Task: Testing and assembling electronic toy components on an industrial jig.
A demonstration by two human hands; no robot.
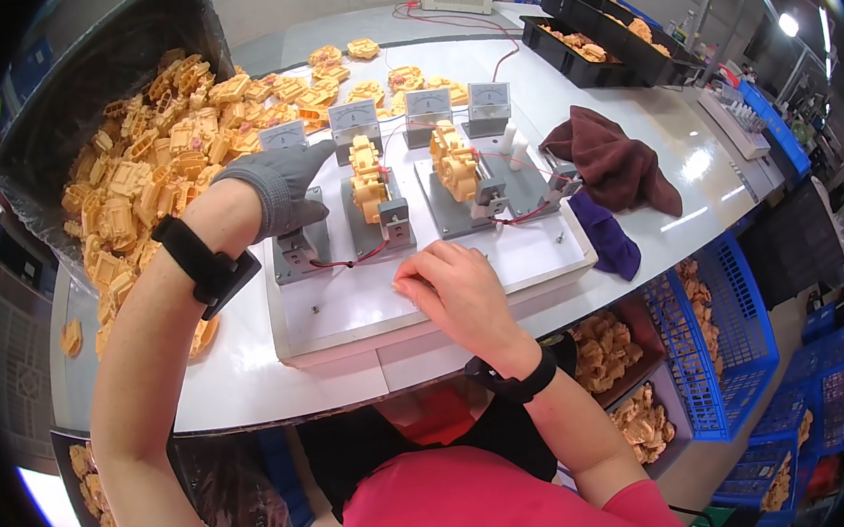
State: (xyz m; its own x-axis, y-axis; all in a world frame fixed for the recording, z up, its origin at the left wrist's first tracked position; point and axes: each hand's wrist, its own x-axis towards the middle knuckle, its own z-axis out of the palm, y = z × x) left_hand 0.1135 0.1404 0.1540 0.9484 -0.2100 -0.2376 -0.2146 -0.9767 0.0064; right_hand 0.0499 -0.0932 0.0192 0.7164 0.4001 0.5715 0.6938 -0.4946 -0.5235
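Observation:
My left hand (285, 187), in a grey glove, reaches over the leftmost grey test fixture (299, 256), index finger stretched out and thumb apart; I see nothing between them. Just right of its fingertips, a cream plastic part (367, 180) stands upright in a second fixture (367, 234). Another cream part (455, 163) is mounted in a fixture (450, 219) farther right. My bare right hand (460, 292) hovers or rests low over the front of the white board (346, 315), fingers curled in; nothing shows in them. Small analog meters (353, 119) line up behind the fixtures.
Many cream parts (134, 188) heap in a dark lined bin (41, 156) at left, spilling onto the table. A brown cloth (613, 156) and purple cloth (605, 235) lie right of the board. Red wires (371, 253) run from the fixtures. Blue crates (737, 306) stand below right.

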